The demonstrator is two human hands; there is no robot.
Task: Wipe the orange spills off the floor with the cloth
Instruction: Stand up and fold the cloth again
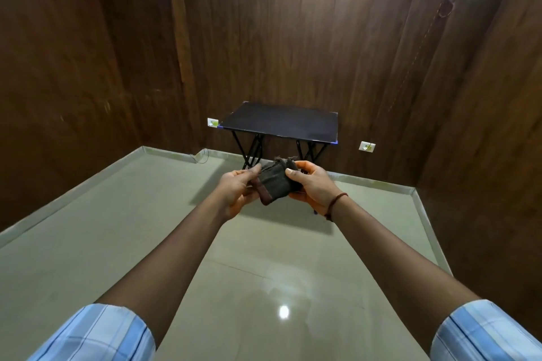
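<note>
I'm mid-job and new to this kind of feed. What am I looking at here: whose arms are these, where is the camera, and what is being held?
There is only one picture, from a wide-angle camera worn on a person's head, looking forward and down. No machine: the two arms are the person's own. The left hand and right hand together hold a dark folded cloth in the air. Below is a shiny tiled floor; no orange spills are visible in this frame. A small black folding table stands against the wood-panelled wall.

This is a nearly bare indoor room, perhaps in a home or office. Dark wood panelling (293,47) lines the walls, glossy pale tiles cover the floor (88,228), wall sockets (367,146) sit low, and one small folding counter (281,123) stands against the far wall.
</note>
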